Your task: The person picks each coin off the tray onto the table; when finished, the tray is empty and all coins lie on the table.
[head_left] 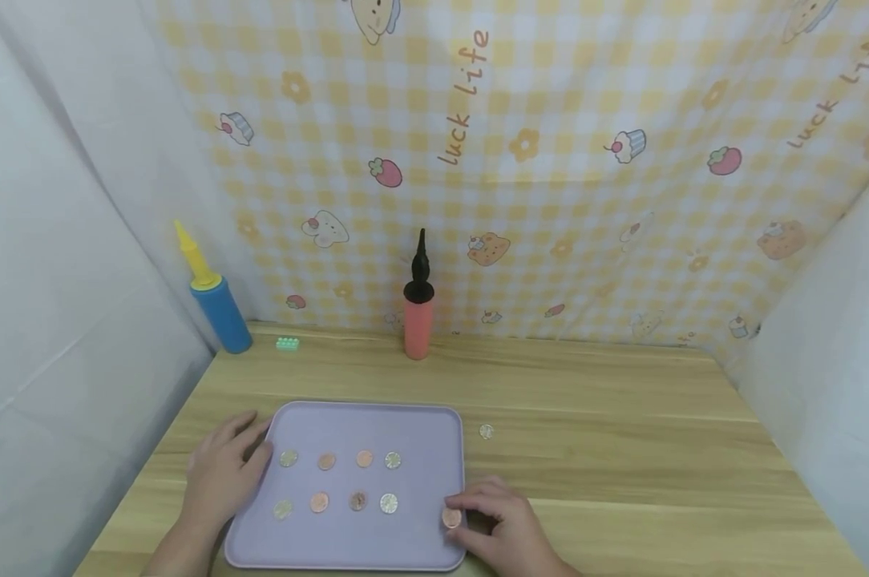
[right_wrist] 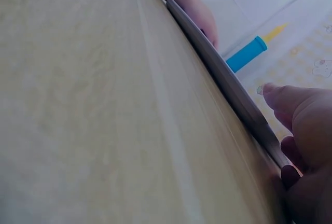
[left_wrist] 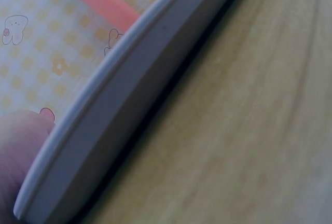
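A lilac rectangular tray [head_left: 362, 425] lies on the table, with several coins spread in two rows, some silver-coloured like the coin [head_left: 389, 503], others copper-coloured like the coin [head_left: 319, 502]. Over the tray's right rim, my right hand [head_left: 510, 525] pinches a copper-coloured coin [head_left: 451, 518] between thumb and fingers. In the right wrist view that hand [right_wrist: 314, 136] shows beside the tray's edge, and the coin is hidden. My left hand [head_left: 221, 473] rests against the tray's left rim, fingers loosely extended. A silver-coloured coin [head_left: 487, 431] lies on the table beyond the tray's right side.
At the back stand a blue hand pump [head_left: 221, 316] with a yellow nozzle and a pink hand pump [head_left: 418, 324] with a black nozzle. Between them lies a small green toy brick [head_left: 287, 344]. A yellow checked cloth [head_left: 550, 200] hangs behind the wooden table [head_left: 644, 449].
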A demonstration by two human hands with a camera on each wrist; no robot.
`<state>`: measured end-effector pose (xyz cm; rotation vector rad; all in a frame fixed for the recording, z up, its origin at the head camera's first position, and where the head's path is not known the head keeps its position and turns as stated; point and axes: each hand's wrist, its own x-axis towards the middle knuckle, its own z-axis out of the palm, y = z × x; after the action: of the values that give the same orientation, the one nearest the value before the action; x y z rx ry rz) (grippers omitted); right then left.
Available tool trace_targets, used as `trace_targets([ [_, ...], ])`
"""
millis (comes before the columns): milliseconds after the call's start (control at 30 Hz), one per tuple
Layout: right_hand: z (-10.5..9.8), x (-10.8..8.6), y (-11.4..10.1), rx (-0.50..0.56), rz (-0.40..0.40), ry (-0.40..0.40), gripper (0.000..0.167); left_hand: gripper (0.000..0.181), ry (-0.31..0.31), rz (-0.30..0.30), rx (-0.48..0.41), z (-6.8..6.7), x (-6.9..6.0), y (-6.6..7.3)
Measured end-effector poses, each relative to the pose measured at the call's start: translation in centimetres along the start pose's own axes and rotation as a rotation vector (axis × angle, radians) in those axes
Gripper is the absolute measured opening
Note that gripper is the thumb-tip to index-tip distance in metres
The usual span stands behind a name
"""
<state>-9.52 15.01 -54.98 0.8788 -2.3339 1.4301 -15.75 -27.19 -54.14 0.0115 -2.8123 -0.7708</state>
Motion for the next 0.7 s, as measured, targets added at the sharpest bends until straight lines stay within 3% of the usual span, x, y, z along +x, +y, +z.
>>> trace_targets([
  [133,-0.4,-0.3,0.1,-0.045,-0.025,0.025,0.039,0.043,-0.001,-0.006,-0.001,-0.1,0.0,0.2],
  [300,-1.2,-0.9,0.6,-0.192,-0.045,0.082,0.041,0.043,-0.003,-0.01,-0.001,-0.1,0.1,0.3],
  [533,-2.8,-1.7,1.1,-0.366,0.11,0.137,0.042,0.043,-0.001,-0.006,-0.007,-0.2,0.2,0.4],
  [700,-2.8,-1.9,1.0,-0.407,0.216,0.131,0.04,0.043,0.015,0.008,0.002,0.0,0.1,0.1],
])
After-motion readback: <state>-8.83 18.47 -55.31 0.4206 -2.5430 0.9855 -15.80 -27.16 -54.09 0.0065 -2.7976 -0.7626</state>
